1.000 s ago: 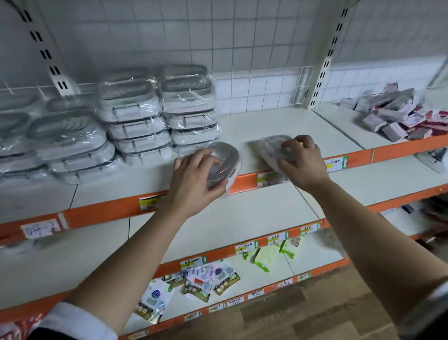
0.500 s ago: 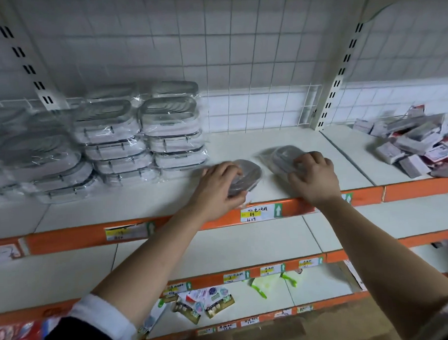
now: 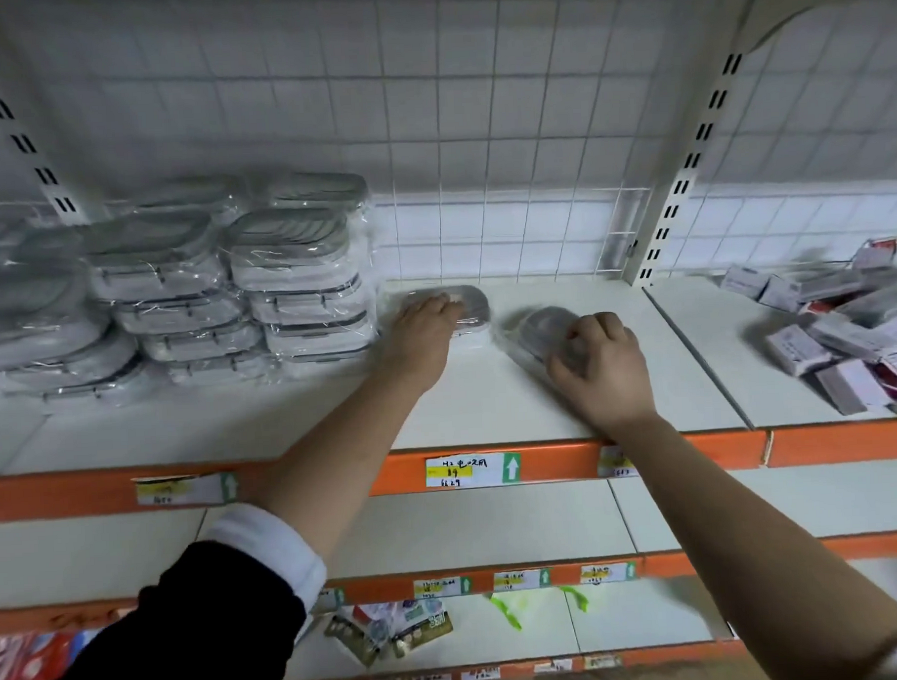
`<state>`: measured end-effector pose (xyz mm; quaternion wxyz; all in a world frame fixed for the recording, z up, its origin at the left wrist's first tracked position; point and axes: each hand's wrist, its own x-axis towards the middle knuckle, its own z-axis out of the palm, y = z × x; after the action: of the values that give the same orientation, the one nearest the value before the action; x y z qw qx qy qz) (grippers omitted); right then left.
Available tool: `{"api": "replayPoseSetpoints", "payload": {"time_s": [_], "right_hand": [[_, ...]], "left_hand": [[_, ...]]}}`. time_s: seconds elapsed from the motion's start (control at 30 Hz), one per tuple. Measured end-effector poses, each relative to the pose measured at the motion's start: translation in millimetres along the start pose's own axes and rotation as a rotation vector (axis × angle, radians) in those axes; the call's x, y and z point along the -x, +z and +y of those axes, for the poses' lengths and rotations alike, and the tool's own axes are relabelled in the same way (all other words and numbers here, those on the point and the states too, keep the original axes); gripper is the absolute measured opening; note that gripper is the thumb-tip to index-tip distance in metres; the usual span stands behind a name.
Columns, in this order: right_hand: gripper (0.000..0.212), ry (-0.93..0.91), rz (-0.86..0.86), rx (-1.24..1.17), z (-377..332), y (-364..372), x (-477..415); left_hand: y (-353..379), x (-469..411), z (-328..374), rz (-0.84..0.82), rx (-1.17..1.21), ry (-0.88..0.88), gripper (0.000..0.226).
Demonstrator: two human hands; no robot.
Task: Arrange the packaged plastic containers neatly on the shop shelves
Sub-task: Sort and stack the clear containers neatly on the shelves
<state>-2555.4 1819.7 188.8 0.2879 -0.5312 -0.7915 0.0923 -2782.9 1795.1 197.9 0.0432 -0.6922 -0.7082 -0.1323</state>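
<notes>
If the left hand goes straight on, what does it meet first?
The left hand lies on a wrapped container; past it, likely the wire back panel, though depth is unclear.

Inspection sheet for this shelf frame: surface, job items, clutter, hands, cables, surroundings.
Surface: white top shelf, orange front edge carrying price labels.
Job's things: wrapped container stacks at left; left container just right of them; right container apart from it; both on the shelf.
Clutter: loose small boxes piled in the next bay at right.
Hands: left hand lies over the left container, grip unclear; right hand curled over the right container.
Cables: nothing seen.
Surroundings: wire grid back panel; packets on a lower shelf.
</notes>
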Motion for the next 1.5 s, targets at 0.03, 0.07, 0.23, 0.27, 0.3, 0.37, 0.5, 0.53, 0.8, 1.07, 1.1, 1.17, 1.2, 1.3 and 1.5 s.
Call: {"api": "replayPoseSetpoints", "payload": {"time_s": [0.03,0.07,0.23,0.27,0.3,0.37,0.5,0.53,0.8,1.07,1.1,1.17,1.2,1.3,1.5], "right_hand": [[0.030,-0.014,0.008,0.001,1,1,-1],[0.030,-0.028,0.018,0.006,3,3,-1],[0.039,-0.064,0.023,0.043,9,6,-2],[0.038,-0.066,0.031,0.045,9,7,-2],[0.035,-0.069,0.042,0.049,9,8,-1],[0.030,-0.072,0.059,0.053,10,10,-1],[0.032,-0.070,0.063,0.045,12,12,-2],[0.033,-0.067,0.063,0.036,12,13,-2],[0.044,-0.026,0.103,0.032,13,16,-3],[0.049,0.078,0.061,-0.037,14,14,-6],[0.048,0.075,0.064,-0.092,14,12,-8],[0.049,0.028,0.083,-0.194,9,11,-11],[0.049,-0.009,0.093,-0.224,4,11,-15],[0.048,-0.137,0.075,-0.251,-18,17,-39],[0.052,-0.359,-0.048,-0.130,-62,38,-89]], "left_hand": [[1,-7,-3,0.025,-0.009,-0.027,0.056],[2,-12,-7,0.046,-0.024,-0.054,0.051],[10,-33,-15,0.016,0.007,-0.066,0.040],[12,-36,-16,0.022,0.008,-0.051,0.036],[14,-39,-18,0.039,0.009,-0.044,0.034],[19,-44,-19,0.077,0.000,-0.041,0.034],[28,-51,-19,0.115,-0.042,-0.052,0.034],[29,-52,-19,0.112,-0.052,-0.059,0.035],[26,-55,-16,0.076,-0.051,-0.100,0.036],[10,18,5,0.070,0.092,-0.115,0.053],[8,34,6,0.099,0.096,-0.112,0.050],[4,63,4,0.146,0.111,-0.110,0.045],[2,74,1,0.162,0.115,-0.123,0.047],[-2,96,-4,0.175,0.067,-0.219,0.056],[1,102,-3,0.218,0.101,-0.306,0.047]]}}
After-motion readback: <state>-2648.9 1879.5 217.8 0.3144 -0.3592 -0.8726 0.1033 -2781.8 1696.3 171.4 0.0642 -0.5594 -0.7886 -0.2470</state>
